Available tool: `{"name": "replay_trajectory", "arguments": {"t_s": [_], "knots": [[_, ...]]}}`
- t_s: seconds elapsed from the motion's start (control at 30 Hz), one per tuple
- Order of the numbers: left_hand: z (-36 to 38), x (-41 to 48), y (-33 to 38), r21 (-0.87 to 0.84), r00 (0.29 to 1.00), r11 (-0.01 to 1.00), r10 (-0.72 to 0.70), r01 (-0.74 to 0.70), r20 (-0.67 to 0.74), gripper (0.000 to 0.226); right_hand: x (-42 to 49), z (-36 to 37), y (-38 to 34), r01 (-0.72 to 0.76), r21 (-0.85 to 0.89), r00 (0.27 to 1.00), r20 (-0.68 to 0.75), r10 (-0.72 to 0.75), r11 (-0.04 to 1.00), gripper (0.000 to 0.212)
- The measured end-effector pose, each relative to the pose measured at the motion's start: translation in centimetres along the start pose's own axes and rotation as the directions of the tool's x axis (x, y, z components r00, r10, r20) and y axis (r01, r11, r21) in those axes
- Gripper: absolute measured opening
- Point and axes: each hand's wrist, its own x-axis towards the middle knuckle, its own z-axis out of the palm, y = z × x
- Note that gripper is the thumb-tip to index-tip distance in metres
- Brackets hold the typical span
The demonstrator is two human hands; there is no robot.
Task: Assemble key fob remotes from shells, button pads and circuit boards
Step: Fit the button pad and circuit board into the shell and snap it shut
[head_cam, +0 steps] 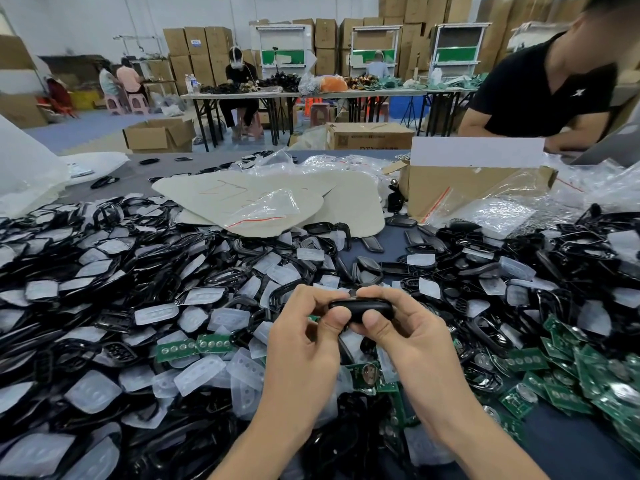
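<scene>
Shells and button pads were heaped at the left. Circuit boards were piled near right, with a carton set far behind them.

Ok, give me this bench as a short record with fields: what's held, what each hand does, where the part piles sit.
held item: black oval plastic key fob, above the piles
left hand: pinches the fob's left end
right hand: pinches its right end
button pads: translucent white rubber pads, left and centre
shells: black plastic shell frames, mixed among the pads
circuit boards: green boards, heaped at right
box: open brown cardboard box, behind the piles
</scene>
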Motion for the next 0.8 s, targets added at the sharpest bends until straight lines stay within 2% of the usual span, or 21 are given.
{"name": "replay_trajectory", "arguments": {"t_s": [0.17, 0.3, 0.4, 0.8], "knots": [[0.0, -0.1, 0.1, 0.009, 1.0, 0.999, 0.031, -0.031, -0.002, 0.011, -0.2, 0.1, 0.0, 0.003, -0.018, 1.0, -0.013, -0.004, 1.0, 0.018], [-0.1, 0.0, 0.3, 0.024, 0.997, 0.998, 0.057, -0.059, 0.048, 0.01, -0.1, 0.0, -0.2, 0.012, -0.034, 1.0, -0.012, -0.012, 0.999, 0.02], [-0.2, 0.2, 0.7, 0.051, 0.992, 0.995, 0.086, -0.091, 0.093, 0.021, 0.0, 0.0, -0.5, 0.02, -0.004, 1.0, -0.019, -0.02, 1.0, 0.017], [-0.3, 0.2, 1.1, -0.076, 0.994, 0.995, 0.069, -0.063, 0.079, 0.018, -0.2, 0.1, 0.0, 0.04, -0.052, 0.999, 0.007, -0.04, 0.998, 0.023]]}}
